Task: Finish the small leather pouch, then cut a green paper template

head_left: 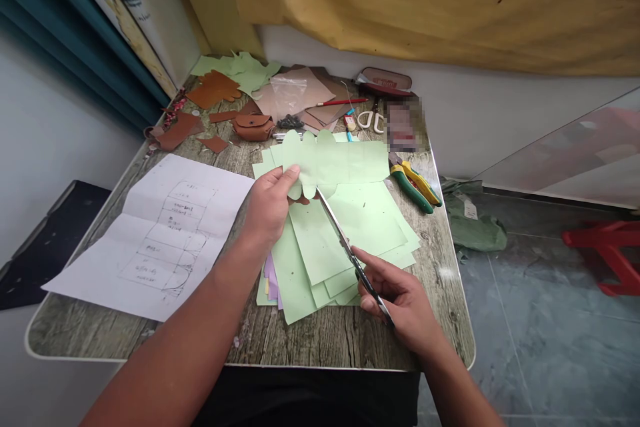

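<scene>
Sheet [150,240] left of L hand: handwritten notes on a sketch, too small to read. Pouch [253,128] beyond L hand, flap down, contents hidden. L hand [267,203]: thumb + fingers clamped on cutout [350,161], which extends right of that grip. Clear bag [289,95] beyond cutout, contents unclear. Scissors [333,213], tip at cutout's near edge, gripped by R hand [395,300], fingers curled round handles. Case [385,80] well beyond R hand, lettering blurred. Pliers [414,187] beyond R hand, nearer than case.

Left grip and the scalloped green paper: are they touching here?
Touching. The head view shows it: the left grip pinches the scalloped green paper near its left end, thumb pressed on top.
</scene>
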The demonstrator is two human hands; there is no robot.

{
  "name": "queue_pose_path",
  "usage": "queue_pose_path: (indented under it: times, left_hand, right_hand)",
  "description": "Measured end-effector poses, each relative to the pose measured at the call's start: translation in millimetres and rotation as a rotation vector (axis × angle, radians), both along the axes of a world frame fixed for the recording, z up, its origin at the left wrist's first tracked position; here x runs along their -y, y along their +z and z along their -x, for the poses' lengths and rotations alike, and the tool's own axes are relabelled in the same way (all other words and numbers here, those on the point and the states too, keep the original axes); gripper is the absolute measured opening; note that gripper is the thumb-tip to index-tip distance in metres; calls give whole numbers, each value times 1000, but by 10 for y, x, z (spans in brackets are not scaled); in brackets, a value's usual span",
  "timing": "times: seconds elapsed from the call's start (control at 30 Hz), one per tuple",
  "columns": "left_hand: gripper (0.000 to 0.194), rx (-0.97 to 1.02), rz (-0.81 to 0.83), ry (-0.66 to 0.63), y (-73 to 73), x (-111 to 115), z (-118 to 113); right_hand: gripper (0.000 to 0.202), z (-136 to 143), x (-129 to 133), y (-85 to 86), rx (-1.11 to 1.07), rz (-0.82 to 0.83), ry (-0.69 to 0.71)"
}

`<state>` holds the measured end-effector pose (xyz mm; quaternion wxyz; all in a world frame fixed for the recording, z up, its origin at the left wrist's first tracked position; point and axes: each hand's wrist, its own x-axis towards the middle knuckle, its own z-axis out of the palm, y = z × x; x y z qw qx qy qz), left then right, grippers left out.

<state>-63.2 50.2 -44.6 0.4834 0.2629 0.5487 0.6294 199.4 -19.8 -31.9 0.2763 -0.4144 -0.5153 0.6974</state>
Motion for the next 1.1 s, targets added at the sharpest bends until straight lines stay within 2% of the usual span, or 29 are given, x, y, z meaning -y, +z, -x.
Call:
queue_pose_path:
  times: [0.53, 1.1]
  left_hand:
    - [25, 31, 13, 27, 21, -16, 17]
    - [26, 31, 5, 1, 40, -2, -3]
  right_hand:
    - [75, -60, 15, 8, 4, 37, 26]
    - [70, -50, 9, 2, -43, 59, 1]
